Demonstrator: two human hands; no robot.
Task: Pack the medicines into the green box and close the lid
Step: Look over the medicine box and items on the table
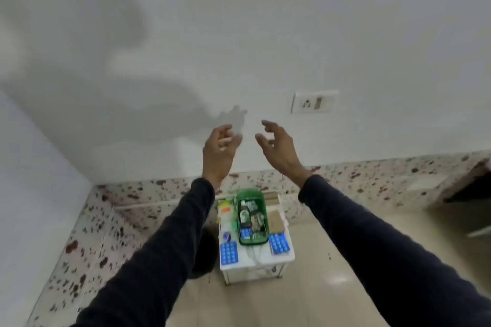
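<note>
White stool (265,263), lidless green box (251,216)

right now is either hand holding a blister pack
No, the left hand and right hand are raised and empty, while the blue blister packs lie on the small white table.

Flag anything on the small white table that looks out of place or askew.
Nothing spilled or damaged. The right blue blister pack lies slightly tilted beside the green box, and both hands are raised, empty, well above the table.
</note>
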